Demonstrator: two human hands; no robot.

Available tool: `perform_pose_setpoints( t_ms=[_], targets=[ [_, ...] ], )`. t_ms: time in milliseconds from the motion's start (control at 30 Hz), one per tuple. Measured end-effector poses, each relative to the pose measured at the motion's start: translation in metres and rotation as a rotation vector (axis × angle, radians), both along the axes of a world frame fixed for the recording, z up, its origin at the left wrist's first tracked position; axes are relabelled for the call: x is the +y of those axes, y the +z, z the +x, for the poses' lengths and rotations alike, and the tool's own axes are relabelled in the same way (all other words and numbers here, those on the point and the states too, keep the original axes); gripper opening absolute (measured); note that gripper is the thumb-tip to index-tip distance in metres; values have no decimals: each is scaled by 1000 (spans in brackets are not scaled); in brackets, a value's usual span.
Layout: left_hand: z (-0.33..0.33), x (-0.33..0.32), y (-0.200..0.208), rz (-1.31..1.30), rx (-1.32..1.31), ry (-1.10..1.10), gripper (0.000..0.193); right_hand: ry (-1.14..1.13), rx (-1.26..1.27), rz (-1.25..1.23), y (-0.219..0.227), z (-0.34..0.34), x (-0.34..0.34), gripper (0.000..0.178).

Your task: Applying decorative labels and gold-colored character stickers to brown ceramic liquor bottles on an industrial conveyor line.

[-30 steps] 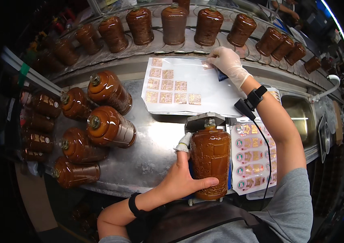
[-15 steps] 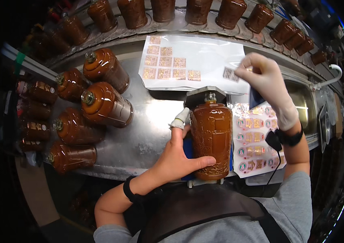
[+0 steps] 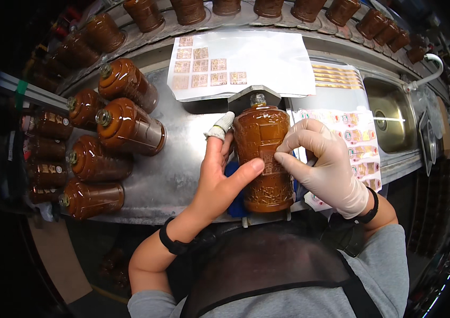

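A brown glass bottle (image 3: 261, 127) with embossed sides lies on a small stand in front of me, its clear neck pointing away and resting at a dark metal bracket (image 3: 238, 96). My bare left hand (image 3: 218, 175) holds the bottle's left side, thumb on its upper face and a white wrapping over the index fingertip. My right hand (image 3: 323, 168), in a white glove, is closed in a pinch at the right side of the bottle. A small square label (image 3: 271, 163) lies against the glass by that thumb and fingertip. Its right edge is hidden by them.
Behind the bottle is a white sheet (image 3: 272, 58) with rows of small square labels. Another label sheet (image 3: 364, 135) lies to the right, near a metal sink (image 3: 389, 116). Several brown bottles (image 3: 124, 124) stand at left; more line the curved conveyor (image 3: 246, 24) at the back.
My right hand has come down from the white sheet to the bottle, bringing the small square label onto the glass. My left hand still holds the bottle. The view has shifted slightly.
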State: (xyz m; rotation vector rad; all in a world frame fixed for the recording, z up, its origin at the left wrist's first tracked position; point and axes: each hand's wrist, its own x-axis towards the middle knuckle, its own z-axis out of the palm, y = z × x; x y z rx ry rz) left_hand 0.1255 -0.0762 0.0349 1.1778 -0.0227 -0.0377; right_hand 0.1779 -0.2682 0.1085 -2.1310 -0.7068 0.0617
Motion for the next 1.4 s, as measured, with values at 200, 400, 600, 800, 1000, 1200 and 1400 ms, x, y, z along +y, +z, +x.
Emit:
perform_pose_setpoints(
  t_ms=[200,400,600,800,1000,1200,1400],
  targets=[
    [0,-10,3,60,10,86,79,-34,-74,-35,-3,3,0,11],
    [2,-12,-1,67,14,97,82,-9,214,35,0,6,-4,11],
    [-1,-9,-4,156,-44,66,90,-58,225,46,1,10,-1,11],
    [0,-11,-6,183,-50,80,89,-81,241,46,-3,12,0,11],
    [-1,-13,-6,156,-37,85,88,-73,275,7,-4,11,2,9],
    [-2,-10,-7,137,-45,72,85,-94,238,77,-8,12,4,12],
    [-1,-9,-5,11,4,71,77,-83,229,48,-6,12,3,12]
  ],
)
